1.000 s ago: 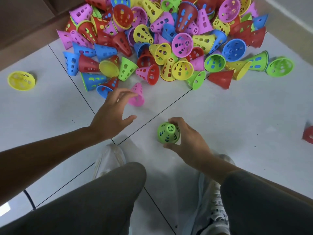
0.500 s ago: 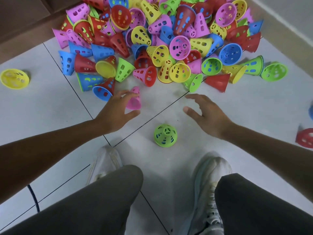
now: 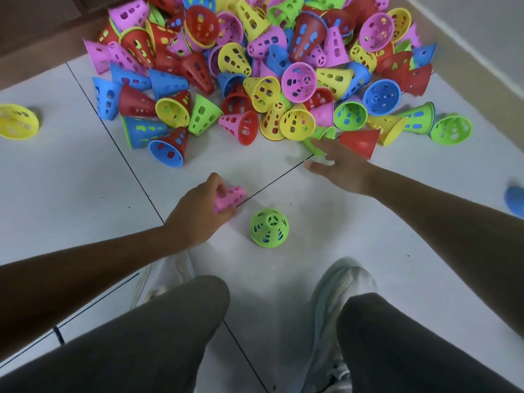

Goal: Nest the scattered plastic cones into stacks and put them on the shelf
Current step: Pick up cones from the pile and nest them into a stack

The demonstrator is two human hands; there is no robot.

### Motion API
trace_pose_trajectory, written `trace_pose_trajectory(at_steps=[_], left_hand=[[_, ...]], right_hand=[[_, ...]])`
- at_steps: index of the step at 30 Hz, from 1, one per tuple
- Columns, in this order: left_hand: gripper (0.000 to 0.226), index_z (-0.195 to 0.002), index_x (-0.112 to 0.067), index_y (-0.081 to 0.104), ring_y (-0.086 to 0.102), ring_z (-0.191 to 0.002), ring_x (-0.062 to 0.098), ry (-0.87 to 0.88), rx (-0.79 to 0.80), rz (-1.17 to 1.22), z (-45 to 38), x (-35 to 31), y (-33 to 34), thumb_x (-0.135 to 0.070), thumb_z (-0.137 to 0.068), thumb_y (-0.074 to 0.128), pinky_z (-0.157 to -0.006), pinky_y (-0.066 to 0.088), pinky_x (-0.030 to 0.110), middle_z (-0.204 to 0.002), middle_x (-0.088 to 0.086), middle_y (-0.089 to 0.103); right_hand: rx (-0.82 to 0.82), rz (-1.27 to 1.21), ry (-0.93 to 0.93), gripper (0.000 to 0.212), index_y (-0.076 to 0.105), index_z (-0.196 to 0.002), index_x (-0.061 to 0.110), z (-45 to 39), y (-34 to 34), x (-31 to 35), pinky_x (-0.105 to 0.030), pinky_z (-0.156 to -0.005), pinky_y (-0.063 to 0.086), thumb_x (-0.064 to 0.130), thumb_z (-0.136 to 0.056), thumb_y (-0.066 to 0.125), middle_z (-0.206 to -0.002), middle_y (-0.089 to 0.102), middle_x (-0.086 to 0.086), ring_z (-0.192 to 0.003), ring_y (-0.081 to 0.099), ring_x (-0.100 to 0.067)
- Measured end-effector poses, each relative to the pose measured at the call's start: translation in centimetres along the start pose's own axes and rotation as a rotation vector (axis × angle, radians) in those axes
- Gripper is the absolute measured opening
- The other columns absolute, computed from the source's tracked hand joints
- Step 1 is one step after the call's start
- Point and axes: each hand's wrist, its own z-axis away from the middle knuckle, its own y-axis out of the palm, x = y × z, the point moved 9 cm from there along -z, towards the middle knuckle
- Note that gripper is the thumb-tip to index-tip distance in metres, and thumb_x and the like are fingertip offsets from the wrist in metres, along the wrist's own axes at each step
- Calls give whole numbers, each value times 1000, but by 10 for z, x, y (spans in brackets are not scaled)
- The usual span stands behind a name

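Note:
A big pile of perforated plastic cones (image 3: 255, 66) in red, yellow, pink, blue and green covers the floor ahead. My left hand (image 3: 198, 211) grips a pink cone (image 3: 229, 197) just above the tiles, its tip pointing right. Right of it a green cone (image 3: 269, 228) stands upright on the floor, apart from both hands. My right hand (image 3: 340, 165) is stretched out with its fingers spread at the pile's near edge, fingertips at a green cone (image 3: 319, 137) lying beside a red cone (image 3: 360, 141).
A lone yellow cone (image 3: 17, 124) lies far left and a blue cone (image 3: 516, 201) at the right edge. White floor tiles (image 3: 85, 194) spread around. My knees and white shoes (image 3: 334, 293) fill the bottom. A dark wooden base (image 3: 42, 32) borders the upper left.
My left hand took hold of the pink cone and drew it back toward the green one. My right hand let go of the green cone and reached forward to the pile's edge.

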Motion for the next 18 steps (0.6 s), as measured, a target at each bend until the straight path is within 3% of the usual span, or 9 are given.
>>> trace_pose_trajectory(at_steps=[3, 6, 10, 13, 18], left_hand=[[56, -113, -18, 42, 64, -90, 21, -21, 13, 10, 3, 1, 5, -37, -79, 83, -73, 58, 34, -105, 4, 62], [64, -124, -17, 45, 63, -93, 19, -123, 21, 48, 4, 12, 4, -42, -78, 83, -77, 58, 35, -109, 2, 61], [50, -115, -16, 56, 59, -83, 11, -233, -1, 112, 7, 19, 0, -49, -83, 76, -66, 46, 25, -102, -2, 63], [42, -108, -19, 57, 58, -80, 9, -278, -19, 246, 11, 12, -7, -50, -84, 74, -61, 45, 23, -95, -4, 63], [49, -105, -22, 63, 64, -91, 21, -218, -87, 528, 17, -18, -27, -60, -75, 64, -80, 55, 40, -99, 5, 66]], right_hand=[[-5, -50, 23, 71, 29, -155, 28, 1, 7, -2, -33, -120, 26, 50, -95, 59, -162, 24, 4, -146, 30, -16], [-56, -128, 40, 63, 35, -152, 31, 8, 12, -6, -23, -103, 35, 47, -95, 60, -158, 32, 8, -135, 43, -14], [-217, -292, 112, 58, 46, -146, 25, 27, 6, -18, -29, -97, 46, 46, -94, 62, -146, 46, 7, -122, 53, -12], [-334, -210, 82, 52, 51, -142, 15, 49, 4, -18, -29, -94, 48, 39, -97, 61, -141, 51, 1, -111, 59, -14], [-450, -274, 72, 40, 56, -136, 18, 83, 12, -16, -10, -77, 44, 29, -98, 61, -132, 55, 9, -92, 59, -2]])
